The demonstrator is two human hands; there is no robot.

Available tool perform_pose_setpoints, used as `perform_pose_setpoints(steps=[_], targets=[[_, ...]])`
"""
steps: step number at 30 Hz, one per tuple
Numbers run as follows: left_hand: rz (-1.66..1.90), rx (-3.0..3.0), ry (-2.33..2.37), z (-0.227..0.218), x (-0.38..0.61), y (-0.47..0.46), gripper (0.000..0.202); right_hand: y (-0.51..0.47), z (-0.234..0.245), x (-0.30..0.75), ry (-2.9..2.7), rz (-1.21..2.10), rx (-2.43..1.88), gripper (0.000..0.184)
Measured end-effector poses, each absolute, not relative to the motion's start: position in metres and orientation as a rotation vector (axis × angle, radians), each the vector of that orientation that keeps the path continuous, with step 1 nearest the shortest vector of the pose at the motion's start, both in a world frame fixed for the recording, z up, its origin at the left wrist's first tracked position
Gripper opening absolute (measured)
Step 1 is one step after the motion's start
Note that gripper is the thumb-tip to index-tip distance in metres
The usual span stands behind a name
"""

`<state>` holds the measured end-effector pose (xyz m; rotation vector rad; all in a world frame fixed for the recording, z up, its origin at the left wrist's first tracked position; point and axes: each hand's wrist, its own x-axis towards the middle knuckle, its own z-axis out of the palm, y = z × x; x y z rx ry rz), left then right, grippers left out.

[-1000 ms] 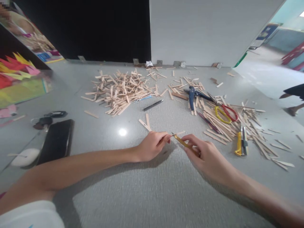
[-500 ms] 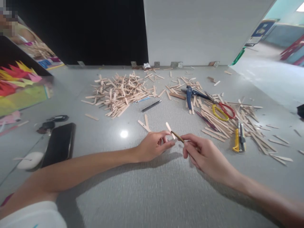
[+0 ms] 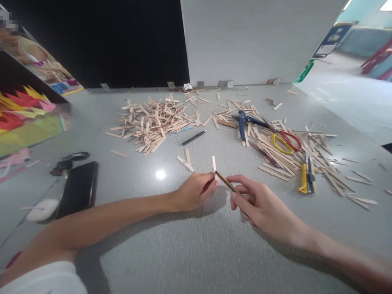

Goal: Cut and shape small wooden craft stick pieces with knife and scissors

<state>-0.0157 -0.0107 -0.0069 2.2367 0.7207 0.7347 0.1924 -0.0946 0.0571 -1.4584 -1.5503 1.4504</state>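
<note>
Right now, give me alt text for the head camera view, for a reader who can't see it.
A person's left hand pinches a small wooden stick upright while the right hand holds a thin yellow-brown tool, its tip at the stick's base, over a grey table. Around lie heaps of wooden sticks, scissors, a yellow utility knife and a phone.

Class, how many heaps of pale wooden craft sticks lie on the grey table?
2. One heap lies beyond the left hand; the other heap spreads to the right, around the red-and-yellow-handled scissors. Loose sticks lie apart.
</note>
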Motion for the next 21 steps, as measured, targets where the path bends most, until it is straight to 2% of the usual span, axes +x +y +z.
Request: perform_pose_setpoints(steps=[7, 16, 21], targets=[[0.698, 2.138, 0.719, 0.000, -0.015, -0.010, 0.034, -0.099, 0.072, 0.190, -1.328, 1.715, -1.403, 0.059], [0.765, 2.060, 0.840, -0.008, -0.016, -0.012, 0.028, -0.101, 0.074, 0.194, -1.329, 1.659, -1.401, 0.057], [0.813, 2.131, 0.894, -0.012, -0.017, -0.013, 0.031, -0.095, 0.075, 0.192, -1.104, 1.759, -1.479, 0.068]])
